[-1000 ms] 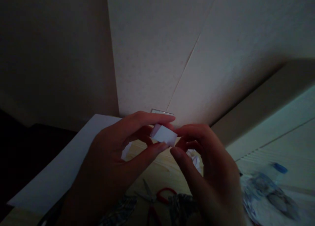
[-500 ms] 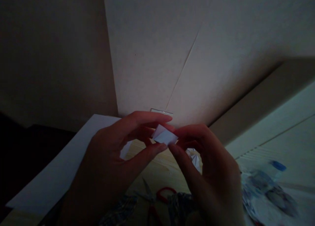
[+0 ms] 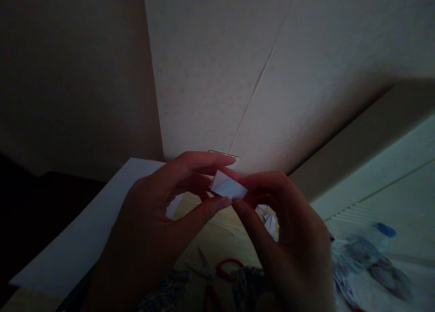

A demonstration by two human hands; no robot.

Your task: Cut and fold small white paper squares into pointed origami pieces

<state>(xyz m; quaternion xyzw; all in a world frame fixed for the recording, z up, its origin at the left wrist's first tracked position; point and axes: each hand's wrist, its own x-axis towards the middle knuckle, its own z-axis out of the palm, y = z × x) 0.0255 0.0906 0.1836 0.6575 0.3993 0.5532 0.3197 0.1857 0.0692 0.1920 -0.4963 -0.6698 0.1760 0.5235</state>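
Note:
Between my two hands is a small folded piece of white paper (image 3: 228, 186), with a crease running across its face. My left hand (image 3: 159, 208) pinches its left side, thumb below and fingers behind. On the other side my right hand (image 3: 288, 221) grips the paper's right end between thumb and forefinger. Both thumb tips nearly meet at its lower edge. Below the hands, red-handled scissors (image 3: 208, 273) lie with their blades apart. Behind my right hand, partly hidden, are other folded white papers (image 3: 271, 223).
A large white sheet (image 3: 102, 217) lies at the left, partly behind my left hand. The wooden table (image 3: 220, 232) shows under the hands. A wall (image 3: 217, 76) rises just beyond. At the lower right are a blue-capped bottle (image 3: 384, 235) and blurred clear plastic.
The folded paper has tilted very slightly between my fingers, and my left forefinger has shifted a little. Both hands keep their hold in nearly the same place.

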